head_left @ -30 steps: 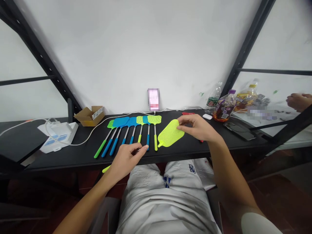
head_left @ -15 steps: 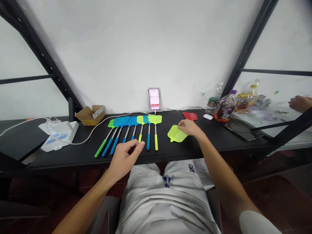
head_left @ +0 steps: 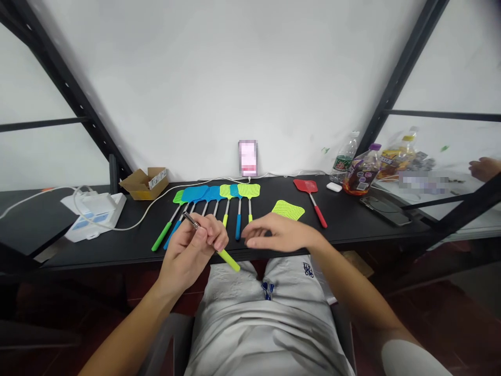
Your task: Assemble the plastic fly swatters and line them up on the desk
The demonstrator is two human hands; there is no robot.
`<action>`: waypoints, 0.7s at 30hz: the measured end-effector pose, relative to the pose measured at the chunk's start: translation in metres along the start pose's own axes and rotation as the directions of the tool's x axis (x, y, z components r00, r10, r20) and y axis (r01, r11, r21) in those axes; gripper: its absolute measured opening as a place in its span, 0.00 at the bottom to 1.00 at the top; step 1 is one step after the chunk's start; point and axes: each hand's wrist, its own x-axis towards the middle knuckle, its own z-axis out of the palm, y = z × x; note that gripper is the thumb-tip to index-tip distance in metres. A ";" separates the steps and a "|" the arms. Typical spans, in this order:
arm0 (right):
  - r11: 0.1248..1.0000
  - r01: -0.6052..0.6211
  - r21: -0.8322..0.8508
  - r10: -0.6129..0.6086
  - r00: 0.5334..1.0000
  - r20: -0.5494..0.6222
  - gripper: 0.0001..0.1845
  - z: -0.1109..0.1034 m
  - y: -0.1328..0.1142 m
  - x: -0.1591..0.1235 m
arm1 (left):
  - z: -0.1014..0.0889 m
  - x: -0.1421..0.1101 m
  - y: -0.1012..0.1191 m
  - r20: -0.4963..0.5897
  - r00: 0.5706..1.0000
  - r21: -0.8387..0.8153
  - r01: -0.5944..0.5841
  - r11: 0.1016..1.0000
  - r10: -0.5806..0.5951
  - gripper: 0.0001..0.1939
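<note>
My left hand [head_left: 193, 248] is closed round a fly-swatter handle [head_left: 228, 259] with a yellow-green grip and a bare metal rod end, held aslant above the front edge of the black table [head_left: 352, 222]. My right hand [head_left: 279, 236] hovers beside it, fingers stretched out toward the handle and holding nothing. Just behind that hand a loose yellow-green swatter head [head_left: 288, 210] lies flat on the table. A row of several finished swatters [head_left: 213, 206], green, blue and yellow, lies side by side to the left. A red swatter [head_left: 312, 196] lies to the right.
A phone [head_left: 248, 157] leans on the wall, cabled to a white power strip [head_left: 94, 214] at left beside a small cardboard box [head_left: 143, 184]. Bottles [head_left: 360, 172], a white earbud case [head_left: 333, 187] and a dark phone [head_left: 385, 207] lie at right. Another person's hand [head_left: 485, 168] shows far right.
My right hand set the yellow-green head down and came back toward my left, uncovering the red swatter. My left hand lifted the handle up from below the table edge.
</note>
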 end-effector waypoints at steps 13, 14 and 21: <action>0.996 0.052 -0.070 -0.050 0.998 0.033 0.15 -0.001 -0.012 -0.003 | -0.013 -0.002 0.001 -0.150 0.971 0.419 -0.106 0.902 0.184 0.04; 0.997 0.033 -0.076 -0.032 0.999 0.006 0.15 -0.009 -0.010 -0.007 | -0.014 -0.002 0.001 -0.165 0.975 0.471 -0.054 0.880 0.148 0.05; 0.983 -0.025 -0.184 0.007 0.995 -0.098 0.17 -0.046 -0.009 -0.037 | -0.010 -0.001 -0.003 -0.049 0.986 0.694 0.149 0.704 -0.161 0.10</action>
